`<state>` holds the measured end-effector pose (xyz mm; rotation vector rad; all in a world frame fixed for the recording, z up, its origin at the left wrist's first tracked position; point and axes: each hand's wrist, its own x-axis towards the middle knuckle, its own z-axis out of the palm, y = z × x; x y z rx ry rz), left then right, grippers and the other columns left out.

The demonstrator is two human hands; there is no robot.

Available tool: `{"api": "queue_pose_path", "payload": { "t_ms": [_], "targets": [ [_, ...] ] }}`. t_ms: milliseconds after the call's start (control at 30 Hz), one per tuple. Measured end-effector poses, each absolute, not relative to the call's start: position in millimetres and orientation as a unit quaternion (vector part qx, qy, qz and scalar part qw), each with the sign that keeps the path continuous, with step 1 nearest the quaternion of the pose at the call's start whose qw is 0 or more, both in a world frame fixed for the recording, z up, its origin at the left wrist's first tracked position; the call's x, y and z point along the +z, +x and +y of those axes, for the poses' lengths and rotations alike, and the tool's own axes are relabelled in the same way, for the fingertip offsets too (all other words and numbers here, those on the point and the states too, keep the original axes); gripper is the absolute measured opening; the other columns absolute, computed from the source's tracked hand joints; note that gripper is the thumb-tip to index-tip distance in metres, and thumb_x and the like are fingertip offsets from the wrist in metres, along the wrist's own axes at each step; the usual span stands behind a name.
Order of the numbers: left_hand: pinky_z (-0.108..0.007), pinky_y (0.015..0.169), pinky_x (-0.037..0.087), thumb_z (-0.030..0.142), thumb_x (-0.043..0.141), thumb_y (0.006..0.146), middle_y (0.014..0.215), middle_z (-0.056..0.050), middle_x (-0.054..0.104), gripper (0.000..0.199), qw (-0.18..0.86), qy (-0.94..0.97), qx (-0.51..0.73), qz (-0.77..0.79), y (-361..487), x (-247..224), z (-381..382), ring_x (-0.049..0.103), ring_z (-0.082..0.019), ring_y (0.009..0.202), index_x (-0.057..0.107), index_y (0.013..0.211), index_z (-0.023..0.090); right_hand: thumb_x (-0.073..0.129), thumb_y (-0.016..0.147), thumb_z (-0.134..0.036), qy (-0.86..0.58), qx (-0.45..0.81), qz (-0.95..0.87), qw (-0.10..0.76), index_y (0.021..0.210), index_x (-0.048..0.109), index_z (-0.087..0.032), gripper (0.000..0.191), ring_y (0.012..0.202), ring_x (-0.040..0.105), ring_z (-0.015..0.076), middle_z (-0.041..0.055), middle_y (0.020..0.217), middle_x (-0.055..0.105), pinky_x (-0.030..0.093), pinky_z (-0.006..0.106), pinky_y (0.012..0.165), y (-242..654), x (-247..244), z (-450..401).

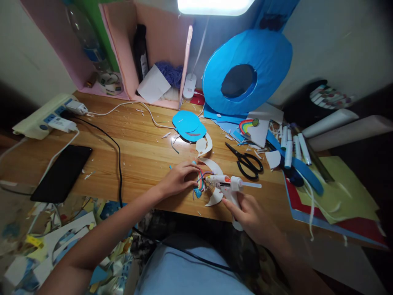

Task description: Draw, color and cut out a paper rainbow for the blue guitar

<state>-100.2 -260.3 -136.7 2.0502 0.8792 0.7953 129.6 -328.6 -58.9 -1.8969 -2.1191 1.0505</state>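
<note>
My right hand (248, 209) is wrapped round the handle of a white glue gun (227, 184), with a clear glue stick out of its back. The gun's tip points left at a small rainbow piece (201, 180) near the table's front edge. My left hand (181, 178) rests at the left side of that piece, its fingertips touching the edge; whether they pinch it is too small to tell. A blue shape (197, 192) lies at the rainbow's lower end. Curved white paper cut-outs (215, 197) lie around and under the gun.
Black scissors (247, 162) lie right of the gun. Blue paper discs (188, 125) sit mid-table, a large blue ring (211, 78) behind. Markers (288, 149) and coloured paper (340, 188) are at right, a phone (61, 174) and power strip (46, 116) at left. A black cable (119, 164) crosses the table.
</note>
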Motion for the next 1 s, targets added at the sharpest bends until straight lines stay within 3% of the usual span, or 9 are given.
{"api": "queue_pose_path", "payload": {
  "t_ms": [233, 400, 600, 800, 1000],
  "targets": [
    [-0.047, 0.093, 0.046, 0.031, 0.062, 0.087, 0.113, -0.008, 0.062, 0.029, 0.375, 0.802, 0.312, 0.345, -99.7, -134.9, -260.4, 0.057, -0.024, 0.109, 0.059, 0.111, 0.015, 0.040, 0.088, -0.049, -0.628, 0.337, -0.700, 0.034, 0.067, 0.054, -0.019, 0.039, 0.054, 0.053, 0.0170, 0.0018, 0.058, 0.059, 0.031, 0.026, 0.051, 131.7, -54.9, -330.3],
    [-0.047, 0.094, 0.045, 0.031, 0.061, 0.087, 0.115, -0.008, 0.061, 0.029, 0.378, 0.802, 0.311, 0.342, -99.8, -134.1, -260.2, 0.057, -0.024, 0.110, 0.059, 0.112, 0.016, 0.043, 0.086, -0.052, -0.641, 0.324, -0.692, 0.071, 0.063, 0.058, -0.018, 0.044, 0.047, 0.054, 0.0161, 0.0015, 0.051, 0.058, 0.033, 0.024, 0.046, 133.2, -51.5, -337.1],
    [-0.048, 0.094, 0.045, 0.033, 0.061, 0.087, 0.115, -0.008, 0.061, 0.030, 0.382, 0.801, 0.306, 0.346, -100.3, -134.9, -259.7, 0.057, -0.024, 0.110, 0.059, 0.112, 0.016, 0.049, 0.084, -0.050, -0.656, 0.330, -0.659, 0.163, 0.084, 0.069, -0.015, 0.040, 0.053, 0.058, 0.0194, 0.0049, 0.060, 0.066, 0.042, 0.027, 0.052, 132.5, -45.8, -346.8],
    [-0.049, 0.095, 0.044, 0.033, 0.062, 0.087, 0.118, -0.009, 0.060, 0.033, 0.394, 0.797, 0.307, 0.341, -102.3, -134.8, -259.0, 0.056, -0.025, 0.112, 0.058, 0.115, 0.017, 0.055, 0.078, -0.047, -0.683, 0.353, -0.591, 0.242, 0.062, 0.062, -0.018, 0.034, 0.049, 0.055, 0.0171, 0.0008, 0.051, 0.060, 0.041, 0.026, 0.051, 127.7, -53.2, -350.4],
    [-0.047, 0.094, 0.046, 0.029, 0.059, 0.089, 0.116, -0.008, 0.062, 0.026, 0.402, 0.784, 0.325, 0.343, -102.2, -129.7, -259.0, 0.058, -0.023, 0.110, 0.060, 0.112, 0.016, 0.056, 0.077, -0.050, -0.681, 0.434, -0.469, 0.358, 0.048, 0.053, -0.019, 0.042, 0.042, 0.049, 0.0138, 0.0010, 0.044, 0.055, 0.039, 0.024, 0.043, 124.2, -73.4, -363.1]
  ]
}}
